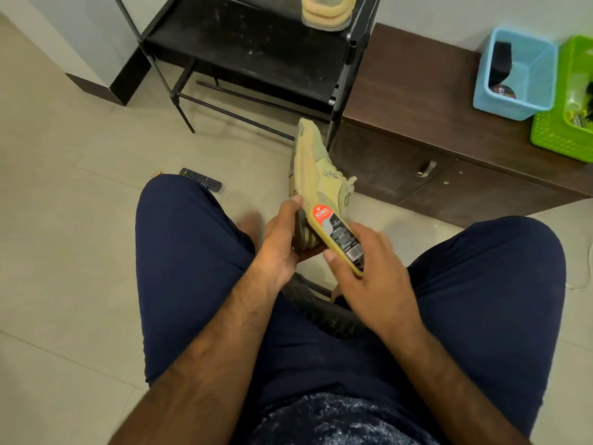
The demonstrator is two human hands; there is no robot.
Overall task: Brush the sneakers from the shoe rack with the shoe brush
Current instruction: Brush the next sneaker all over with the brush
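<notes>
Nearest: thighs [192,268] in navy, seated on a black seat [324,313], both forearms reaching in between the knees.

Left hand [282,242]: thumb on top, fingers curled under the heel end of the sneaker [311,162], clamped on it. The sneaker is in the air over the floor [80,187], toe pointing away towards the rack [256,49].

Right hand [369,271]: fingers clamped on the brush [337,232], thumb on its near edge. The labelled back faces the camera and the brush lies against the sneaker's heel end. Can't tell bristle contact, it's hidden under the brush body.

Step, my read: mid-brushing of the first sneaker, working the heel and side. The next move needs strokes along the upper towards the toe, with the left hand turning the sneaker to expose unbrushed faces and holding firm against the push. Then swap for the second sneaker [327,11], which sits on the rack's upper shelf near its right post.

Writing: "KIWI" in white on a red round patch at the brush's far end. Below it is a grey and black panel with fine print and a barcode, too small to read. Dark scribble on the sneaker's side is illegible.

Further out: remote [200,179] on the floor beside the left knee. Cabinet [417,91] right of the rack carries a blue basket [500,107] and a green basket [558,136] at its right end. Printed tin in the blue one is unreadable.
</notes>
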